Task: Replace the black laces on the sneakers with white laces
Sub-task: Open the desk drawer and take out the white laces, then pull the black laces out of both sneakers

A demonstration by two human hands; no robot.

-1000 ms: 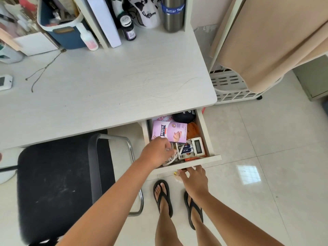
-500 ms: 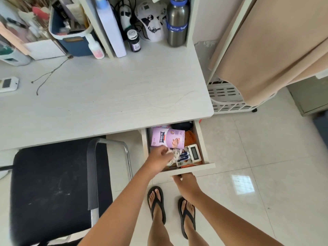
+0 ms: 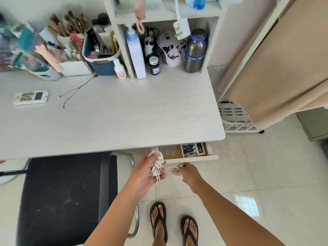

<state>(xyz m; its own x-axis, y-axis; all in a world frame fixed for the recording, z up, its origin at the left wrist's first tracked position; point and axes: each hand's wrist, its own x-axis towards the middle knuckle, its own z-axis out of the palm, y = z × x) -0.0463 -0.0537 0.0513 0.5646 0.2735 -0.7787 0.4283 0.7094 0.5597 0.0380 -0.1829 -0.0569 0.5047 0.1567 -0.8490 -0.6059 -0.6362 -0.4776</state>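
My left hand [image 3: 144, 172] grips a bundle of white laces [image 3: 157, 165], lifted just in front of the desk drawer [image 3: 193, 158]. The laces' ends dangle below my fingers. My right hand [image 3: 189, 174] holds the small handle under the drawer's front panel, fingers curled on it. The drawer sticks out only a little from under the white desk [image 3: 110, 119]; batteries and a small device show inside. No sneakers or black laces are in view.
A black chair [image 3: 62, 197] with a metal frame stands at the left under the desk. Bottles, a steel flask [image 3: 194, 50] and boxes crowd the desk's back. A white basket [image 3: 234, 119] and beige fabric stand at the right. My feet in sandals are on the tiled floor.
My left hand has lifted the white laces out of the drawer. The drawer has slid most of the way in under my right hand. The view has tilted upward.
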